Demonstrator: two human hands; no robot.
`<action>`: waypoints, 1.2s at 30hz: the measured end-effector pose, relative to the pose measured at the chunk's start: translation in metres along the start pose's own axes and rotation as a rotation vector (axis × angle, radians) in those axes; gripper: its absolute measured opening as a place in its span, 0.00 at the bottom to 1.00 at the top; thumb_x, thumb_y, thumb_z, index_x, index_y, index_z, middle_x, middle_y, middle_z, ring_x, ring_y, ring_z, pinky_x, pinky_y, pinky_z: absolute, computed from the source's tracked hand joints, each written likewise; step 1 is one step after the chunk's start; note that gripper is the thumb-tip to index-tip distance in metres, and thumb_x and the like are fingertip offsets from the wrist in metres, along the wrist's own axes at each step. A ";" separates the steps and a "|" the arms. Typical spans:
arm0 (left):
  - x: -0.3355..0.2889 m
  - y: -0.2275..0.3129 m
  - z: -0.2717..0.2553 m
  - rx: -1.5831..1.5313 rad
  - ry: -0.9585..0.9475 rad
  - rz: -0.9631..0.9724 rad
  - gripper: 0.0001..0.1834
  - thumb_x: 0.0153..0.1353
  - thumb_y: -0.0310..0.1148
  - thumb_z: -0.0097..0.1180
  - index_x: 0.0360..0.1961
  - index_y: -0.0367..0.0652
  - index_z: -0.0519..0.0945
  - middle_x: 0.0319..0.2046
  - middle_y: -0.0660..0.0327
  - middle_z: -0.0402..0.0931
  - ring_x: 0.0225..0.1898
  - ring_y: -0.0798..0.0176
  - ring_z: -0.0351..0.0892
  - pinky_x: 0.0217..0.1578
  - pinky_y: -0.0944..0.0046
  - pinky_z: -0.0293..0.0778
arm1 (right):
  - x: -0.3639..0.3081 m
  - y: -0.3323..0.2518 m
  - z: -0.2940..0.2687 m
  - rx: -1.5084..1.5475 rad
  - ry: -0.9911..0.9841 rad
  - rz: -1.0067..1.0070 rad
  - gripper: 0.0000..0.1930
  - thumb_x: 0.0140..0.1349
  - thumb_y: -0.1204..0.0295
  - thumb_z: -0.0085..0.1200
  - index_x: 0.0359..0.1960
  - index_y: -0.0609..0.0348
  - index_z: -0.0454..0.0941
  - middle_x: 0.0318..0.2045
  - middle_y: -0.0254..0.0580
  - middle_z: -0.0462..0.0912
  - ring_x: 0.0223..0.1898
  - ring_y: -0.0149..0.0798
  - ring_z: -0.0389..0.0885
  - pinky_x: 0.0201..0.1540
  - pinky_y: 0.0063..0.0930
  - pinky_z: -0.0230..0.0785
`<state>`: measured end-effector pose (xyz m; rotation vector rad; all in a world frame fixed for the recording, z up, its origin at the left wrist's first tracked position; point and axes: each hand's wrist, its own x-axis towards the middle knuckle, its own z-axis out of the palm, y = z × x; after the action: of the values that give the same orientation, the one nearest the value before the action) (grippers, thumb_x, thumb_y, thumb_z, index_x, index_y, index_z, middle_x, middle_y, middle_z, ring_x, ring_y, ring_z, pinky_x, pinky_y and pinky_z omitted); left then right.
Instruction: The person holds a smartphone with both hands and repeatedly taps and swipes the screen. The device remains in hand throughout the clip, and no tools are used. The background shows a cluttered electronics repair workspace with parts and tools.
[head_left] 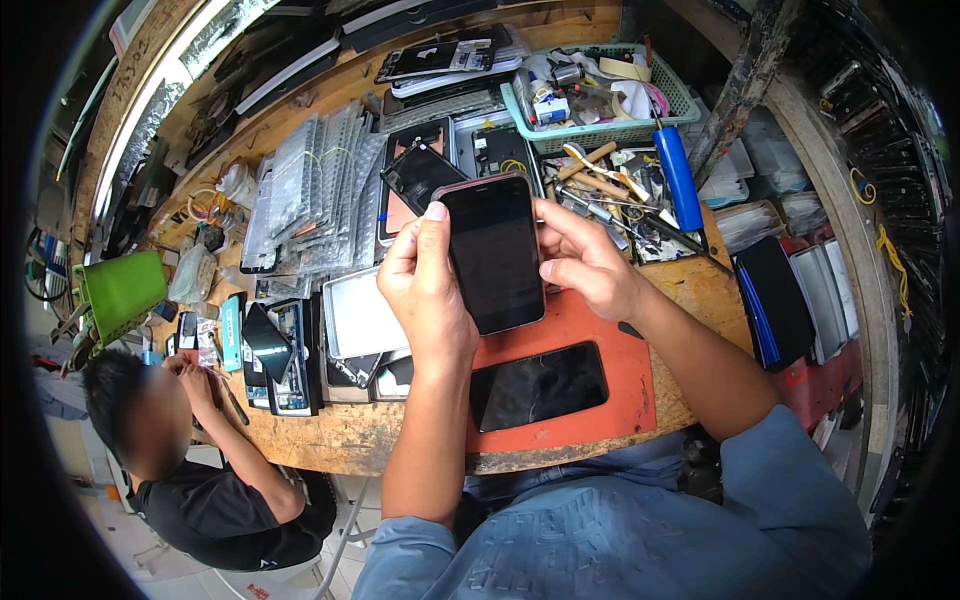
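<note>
A dark smartphone point(495, 258) with its black screen facing me is held up over the workbench between both hands. My left hand point(432, 278) grips its left edge, the thumb lying along the side near the top corner. On the opposite edge, the fingers and thumb of my right hand point(590, 262) close around the phone's side. Below it, a second black smartphone point(540, 386) lies on an orange-red mat point(628, 400), with light lines across its glass. A white tray-like panel point(350, 315) sits left of my left wrist.
Bubble-wrapped packs point(315, 180) are stacked at the back left. A green basket point(600, 140) of supplies and a blue-handled tool point(678, 178) stand at the back right, beside loose hand tools point(605, 190). A co-worker point(220, 470) sits at the left near opened phones point(290, 370).
</note>
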<state>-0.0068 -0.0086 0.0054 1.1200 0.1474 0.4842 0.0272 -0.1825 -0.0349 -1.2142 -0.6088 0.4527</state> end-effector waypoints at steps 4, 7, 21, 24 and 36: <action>0.001 -0.001 0.000 -0.010 -0.007 0.003 0.10 0.71 0.33 0.59 0.33 0.38 0.82 0.30 0.69 0.78 0.30 0.79 0.71 0.33 0.76 0.68 | 0.001 0.002 -0.001 -0.053 -0.001 -0.044 0.39 0.58 0.81 0.45 0.74 0.69 0.52 0.52 0.47 0.81 0.49 0.30 0.79 0.52 0.27 0.71; 0.003 0.000 0.002 -0.017 0.000 -0.015 0.10 0.71 0.33 0.59 0.32 0.39 0.82 0.29 0.69 0.78 0.30 0.79 0.71 0.33 0.76 0.68 | 0.003 -0.002 -0.002 -0.142 -0.017 -0.080 0.39 0.57 0.81 0.47 0.74 0.69 0.52 0.49 0.44 0.81 0.46 0.29 0.79 0.49 0.25 0.70; 0.005 -0.001 0.002 -0.026 -0.012 -0.002 0.11 0.71 0.32 0.59 0.30 0.40 0.81 0.28 0.70 0.77 0.29 0.80 0.70 0.32 0.76 0.67 | 0.004 -0.005 -0.001 -0.224 -0.012 -0.102 0.37 0.58 0.81 0.49 0.72 0.68 0.55 0.45 0.40 0.81 0.42 0.26 0.77 0.45 0.23 0.69; 0.004 0.000 0.003 -0.025 -0.008 -0.001 0.11 0.71 0.32 0.59 0.31 0.40 0.81 0.29 0.70 0.77 0.30 0.80 0.70 0.32 0.76 0.68 | 0.004 -0.002 0.002 -0.237 0.016 -0.099 0.37 0.58 0.82 0.49 0.72 0.68 0.55 0.45 0.40 0.81 0.43 0.27 0.78 0.46 0.24 0.69; 0.004 -0.001 0.001 -0.024 -0.013 0.000 0.10 0.71 0.32 0.59 0.33 0.38 0.82 0.29 0.69 0.78 0.30 0.80 0.71 0.33 0.76 0.68 | 0.004 0.001 -0.003 -0.013 -0.002 -0.033 0.37 0.60 0.81 0.42 0.74 0.69 0.51 0.52 0.49 0.80 0.48 0.32 0.80 0.50 0.27 0.74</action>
<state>-0.0022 -0.0082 0.0058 1.0991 0.1299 0.4779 0.0321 -0.1821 -0.0361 -1.2150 -0.6332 0.4226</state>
